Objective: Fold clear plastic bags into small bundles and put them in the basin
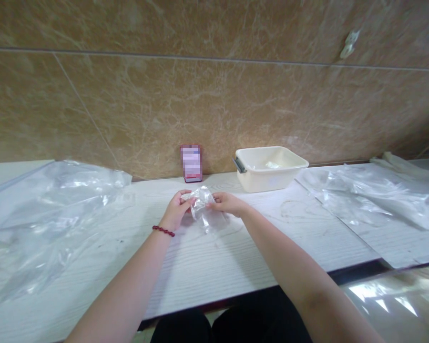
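Note:
Between my hands, just above the white wood-grain table (pixel 200 281), is a small clear plastic bag (pixel 208 214). My left hand (pixel 178 206), with a dark red bead bracelet (pixel 163 231) at the wrist, pinches the bag's left edge. On the opposite side my right hand (pixel 229 204) grips its upper right edge, thumb and fingers closed. The lower part of the bag hangs down toward the tabletop. Whether anything lies inside it, I cannot tell.
A cream plastic tub (pixel 268 178) with a grey handle stands at the wall, something clear inside. Left of it a phone-like device (pixel 192 163) leans upright. Large clear plastic sheets or bags lie at left (pixel 67 205) and right (pixel 372 195). The table's front edge is near my lap.

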Demonstrator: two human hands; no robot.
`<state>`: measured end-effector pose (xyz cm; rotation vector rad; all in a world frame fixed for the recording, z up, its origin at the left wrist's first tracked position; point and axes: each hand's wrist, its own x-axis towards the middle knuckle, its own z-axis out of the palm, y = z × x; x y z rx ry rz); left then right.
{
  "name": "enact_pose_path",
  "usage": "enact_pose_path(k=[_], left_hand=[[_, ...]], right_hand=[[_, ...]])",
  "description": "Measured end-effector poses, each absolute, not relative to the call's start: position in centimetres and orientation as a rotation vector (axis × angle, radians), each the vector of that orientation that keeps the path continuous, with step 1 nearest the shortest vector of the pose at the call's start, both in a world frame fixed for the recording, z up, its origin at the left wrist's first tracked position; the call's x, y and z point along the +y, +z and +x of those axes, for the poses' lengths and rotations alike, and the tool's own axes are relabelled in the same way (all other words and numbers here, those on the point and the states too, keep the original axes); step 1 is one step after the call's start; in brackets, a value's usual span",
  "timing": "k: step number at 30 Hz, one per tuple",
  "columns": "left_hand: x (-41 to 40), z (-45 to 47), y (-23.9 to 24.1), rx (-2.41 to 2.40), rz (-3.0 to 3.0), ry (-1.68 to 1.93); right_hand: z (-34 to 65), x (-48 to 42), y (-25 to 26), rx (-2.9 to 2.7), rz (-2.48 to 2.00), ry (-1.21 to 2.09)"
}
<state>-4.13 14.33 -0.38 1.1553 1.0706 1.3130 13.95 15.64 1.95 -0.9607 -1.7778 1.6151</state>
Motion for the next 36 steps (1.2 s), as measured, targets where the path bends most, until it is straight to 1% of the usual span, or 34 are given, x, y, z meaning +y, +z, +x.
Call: enact_pose_path(k=[3, 5, 11, 17, 22, 25, 28, 31, 34, 36], left_hand=[[14.1, -3.7, -0.4, 1.041, 1.132, 1.303], [13.9, -3.5, -0.3, 0.998, 1.103, 1.303], [13.9, -3.4, -0.3, 0.940, 1.066, 1.140], [14.4, -3.7, -0.7, 0.904, 0.988, 1.168], [14.8, -4.1, -0.8, 0.827, 0.869, 1.136], [14.9, -4.2, -0.7, 0.794, 0.896, 1.096], [14.9, -4.2, -0.4, 0.814, 0.905, 1.076], [14.9, -4.2, -0.3, 0.831, 0.886, 1.059], [15.1, -4.4, -0.4, 0.796, 0.872, 1.050], [15.3, -4.5, -0.6, 0.778, 0.867, 1.045]], right_hand=[[13.6, 15.5, 1.7, -1.644, -0.932, 1.774], [13.2, 15.4, 1.5, -1.554, -0.965, 1.805], [12.8, 15.0, 1.9, -1.401, -1.045, 1.831], [12.9, 15.3, 2.3, -1.389, -1.118, 1.801], [14.9, 16.5, 4.9, -1.339, -1.069, 1.770], [17.7, 17.7, 8.2, -1.360, -1.044, 1.664], [21.6, 19.8, 12.2, -1.381, -1.057, 1.474], [25.9, 22.7, 15.7, -1.384, -1.163, 1.286], [29.6, 25.4, 17.8, -1.411, -1.347, 1.077], [31.4, 26.6, 18.3, -1.378, -1.481, 0.945]])
